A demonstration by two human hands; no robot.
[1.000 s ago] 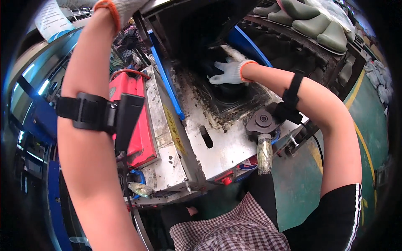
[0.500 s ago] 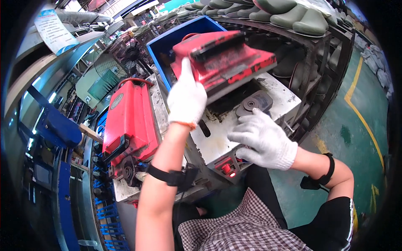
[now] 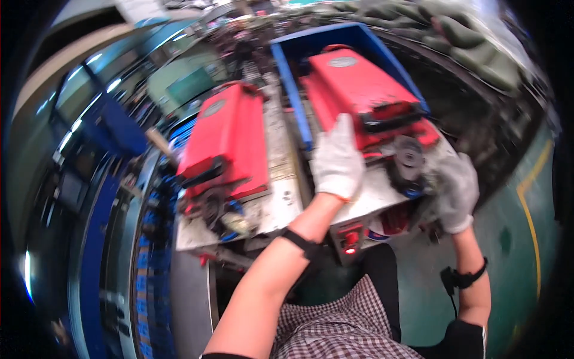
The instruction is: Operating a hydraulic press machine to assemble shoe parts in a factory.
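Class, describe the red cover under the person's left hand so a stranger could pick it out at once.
Find the blue bin at the top. The red cover lies inside its frame, with the gloved left hand pressing its near edge. Unlike the other red cover further left, it has a hand on it.

A small round grey label (image 3: 342,61) sits near the far end of the right-hand red mould lid, and a similar round grey label (image 3: 213,108) sits on the left-hand red lid. A blurred white paper sign (image 3: 142,9) hangs at the top left.
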